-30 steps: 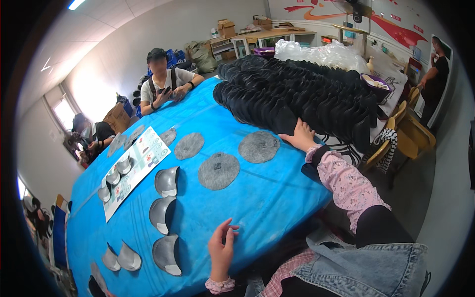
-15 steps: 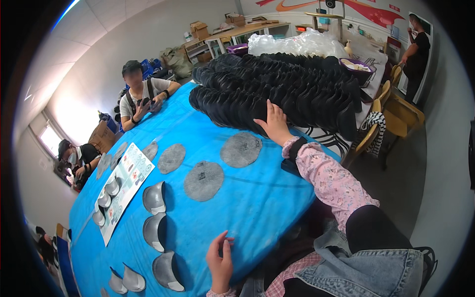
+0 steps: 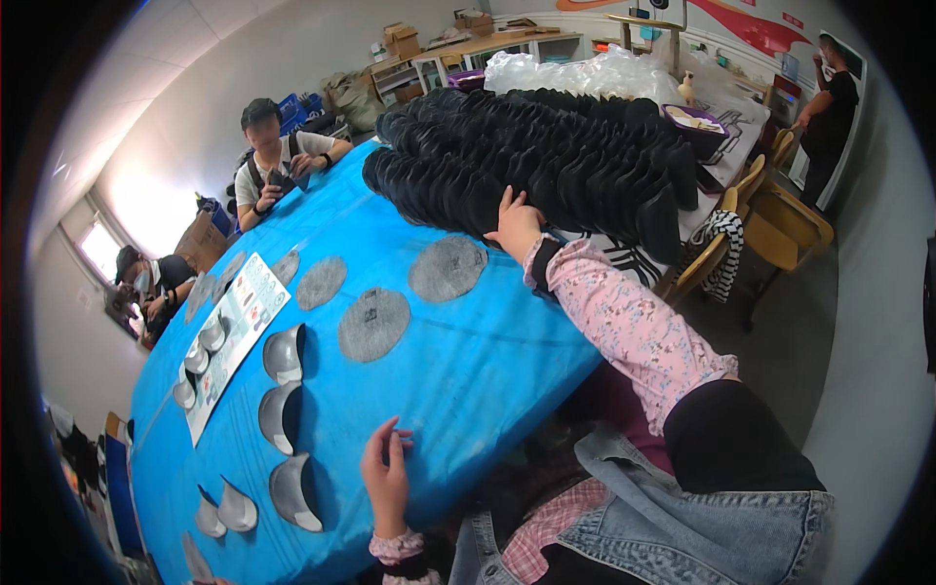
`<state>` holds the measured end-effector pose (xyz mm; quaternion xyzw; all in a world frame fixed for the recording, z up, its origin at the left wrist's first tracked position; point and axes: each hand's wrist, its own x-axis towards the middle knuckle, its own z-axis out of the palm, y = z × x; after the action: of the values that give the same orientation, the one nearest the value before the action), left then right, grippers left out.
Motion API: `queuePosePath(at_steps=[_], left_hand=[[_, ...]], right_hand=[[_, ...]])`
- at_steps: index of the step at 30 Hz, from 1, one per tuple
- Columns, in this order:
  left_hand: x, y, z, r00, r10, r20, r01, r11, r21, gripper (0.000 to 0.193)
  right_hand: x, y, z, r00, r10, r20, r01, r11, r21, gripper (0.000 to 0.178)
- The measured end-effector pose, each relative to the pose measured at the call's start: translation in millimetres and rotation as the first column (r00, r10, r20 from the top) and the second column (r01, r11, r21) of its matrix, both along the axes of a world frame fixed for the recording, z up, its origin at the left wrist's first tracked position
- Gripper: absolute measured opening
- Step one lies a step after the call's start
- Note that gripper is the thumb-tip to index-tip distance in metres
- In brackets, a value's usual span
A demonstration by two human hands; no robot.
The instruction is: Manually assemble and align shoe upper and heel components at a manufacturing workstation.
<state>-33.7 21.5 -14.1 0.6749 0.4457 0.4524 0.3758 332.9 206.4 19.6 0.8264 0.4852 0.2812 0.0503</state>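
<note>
My right hand (image 3: 517, 226) lies against the near side of a long row of stacked black curved pieces (image 3: 439, 190), its fingers stretched up over them. Whether it grips any piece cannot be told. Over the table's near edge hovers my left hand (image 3: 387, 471), fingers loosely apart and nothing in them. Flat grey fabric rounds, among them a near one (image 3: 374, 325) and one closer to the stack (image 3: 448, 270), lie on the blue-covered table (image 3: 419, 390). Left of my left hand stand grey cup-shaped shells, a far one (image 3: 284, 354), a middle one (image 3: 280, 417) and a near one (image 3: 294, 492).
A printed white sheet (image 3: 234, 341) bears several small shells. Across the table a seated person (image 3: 268, 161) handles a dark piece; another person stands by the doorway (image 3: 832, 117). Clear plastic bags (image 3: 585, 76), a purple basket (image 3: 694, 119) and yellow chairs (image 3: 780, 229) surround the stacks.
The view has shifted, so the table things sit further left and higher. My right hand stays at the black stack. The seated person's hands have moved apart slightly.
</note>
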Motion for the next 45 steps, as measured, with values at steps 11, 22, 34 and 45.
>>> queuePosePath(at_steps=[11, 22, 34, 45], left_hand=[[-13, 3, -7, 0.994, 0.083, -0.074, -0.079, 0.995, 0.058, 0.022], [-14, -18, 5, 0.892, 0.418, -0.171, -0.287, 0.818, 0.499, 0.042], [-147, -47, -19, 0.508, 0.826, -0.244, -0.779, 0.562, 0.28, 0.116], [-134, -82, -21, 0.69, 0.72, -0.079, -0.67, 0.676, 0.306, 0.11]], right_hand=[[4, -155, -53, 0.452, 0.848, -0.276, -0.716, 0.529, 0.455, 0.043], [12, -165, -53, 0.472, 0.761, -0.445, -0.647, 0.642, 0.411, 0.04], [14, -162, -52, 0.459, 0.751, -0.474, -0.63, 0.652, 0.422, 0.038], [8, -167, -51, 0.455, 0.759, -0.467, -0.614, 0.646, 0.453, 0.034]])
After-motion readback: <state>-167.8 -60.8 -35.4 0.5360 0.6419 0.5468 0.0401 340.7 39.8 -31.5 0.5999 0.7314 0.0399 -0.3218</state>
